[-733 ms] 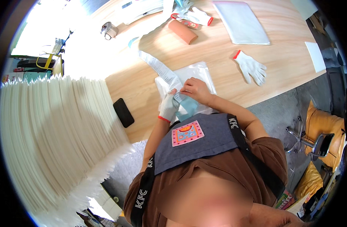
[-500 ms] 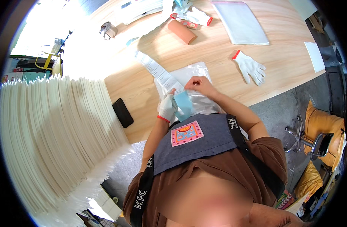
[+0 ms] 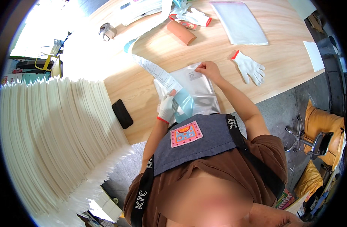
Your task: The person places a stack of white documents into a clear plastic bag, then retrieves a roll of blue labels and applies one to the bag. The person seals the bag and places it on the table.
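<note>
My left hand [image 3: 167, 108], in a white knit glove with a red cuff and a bare fingertip showing, is closed on a strip of printed labels [image 3: 158, 74]. Pale blue backing [image 3: 186, 102] hangs from the strip on the near side of this hand. Under both hands lies a stack of clear plastic bags [image 3: 206, 93] at the table's near edge. My bare right hand [image 3: 208, 69] pinches the upper edge of a small white label [image 3: 194, 76], which lies against the top bag near its far end.
A tall stack of white sheets [image 3: 60, 140] rises at the left, beside a black phone [image 3: 122, 114]. Farther off are a metal cup [image 3: 107, 31], a brown cardboard tube [image 3: 181, 33] and another pack of clear bags [image 3: 239, 22]. A loose white glove [image 3: 249, 68] lies at the right.
My right hand has moved away from the strip, up and right, to the far part of the bag. A label now shows there. The strip's blue end has shifted slightly right.
</note>
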A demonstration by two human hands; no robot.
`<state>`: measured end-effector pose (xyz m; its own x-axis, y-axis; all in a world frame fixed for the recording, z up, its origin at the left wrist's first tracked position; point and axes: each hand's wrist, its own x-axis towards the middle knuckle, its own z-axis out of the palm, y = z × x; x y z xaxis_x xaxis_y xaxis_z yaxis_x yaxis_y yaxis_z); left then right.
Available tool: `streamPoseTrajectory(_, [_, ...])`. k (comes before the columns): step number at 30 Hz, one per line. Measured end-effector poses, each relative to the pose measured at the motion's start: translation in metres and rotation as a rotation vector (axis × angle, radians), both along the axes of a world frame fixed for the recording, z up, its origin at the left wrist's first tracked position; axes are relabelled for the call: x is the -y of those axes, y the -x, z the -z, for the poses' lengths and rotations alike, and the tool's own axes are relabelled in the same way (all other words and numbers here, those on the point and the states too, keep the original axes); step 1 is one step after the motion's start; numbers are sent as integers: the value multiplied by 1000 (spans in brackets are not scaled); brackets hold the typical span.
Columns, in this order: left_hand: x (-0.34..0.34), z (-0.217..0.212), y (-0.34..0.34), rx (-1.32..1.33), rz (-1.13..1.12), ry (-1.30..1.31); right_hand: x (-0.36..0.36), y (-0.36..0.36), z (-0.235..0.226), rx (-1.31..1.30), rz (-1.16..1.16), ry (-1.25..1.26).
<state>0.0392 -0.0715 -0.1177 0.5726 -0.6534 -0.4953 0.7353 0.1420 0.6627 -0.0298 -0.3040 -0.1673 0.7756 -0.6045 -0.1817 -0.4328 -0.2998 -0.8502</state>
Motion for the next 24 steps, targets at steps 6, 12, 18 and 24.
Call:
streamPoseTrajectory(6, [1,3,2,30,-17,-32,-13,6,-3,39,-32,387])
streamPoseTrajectory(12, [0,5,1,34,-23,-26,-20,16,-14,377,-23,496])
streamPoseTrajectory(18, [1,7,1,-3,-40,-13,-26,19,-21,378,97,-224])
streamPoseTrajectory(24, [-1,9,-1,13,1,22,-5,14,-4,252,37,-286])
